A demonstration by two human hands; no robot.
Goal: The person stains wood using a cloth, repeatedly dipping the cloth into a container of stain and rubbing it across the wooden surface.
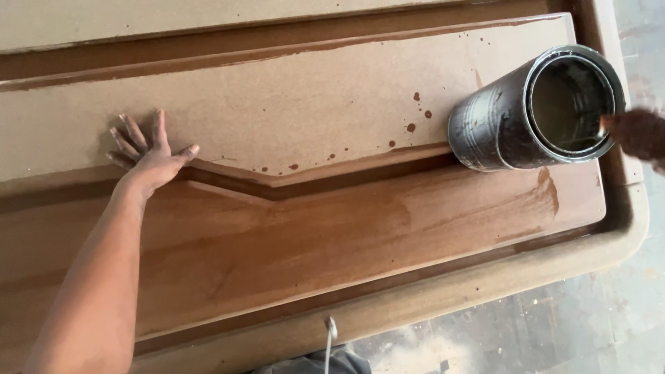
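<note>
The person's left hand [149,154] lies flat, fingers spread open, on the bare upper field of a moulded door panel [291,118], just above the angled groove near the panel's left end. It grips nothing and only presses down. The lower field [312,235] already carries wet brown stain, while the upper field is unstained except for a few brown drips [415,114] towards the right end.

A dark metal can [537,107] stands at the panel's right edge, its open mouth tilted towards the camera. The right hand [641,135] shows blurred at the can's rim; whether its fingers are closed on anything cannot be told.

To load well, the person should wipe off excess on the rim and carry low over the panel, so no more drops land on the bare field. The left palm should stay off the wet stain.
</note>
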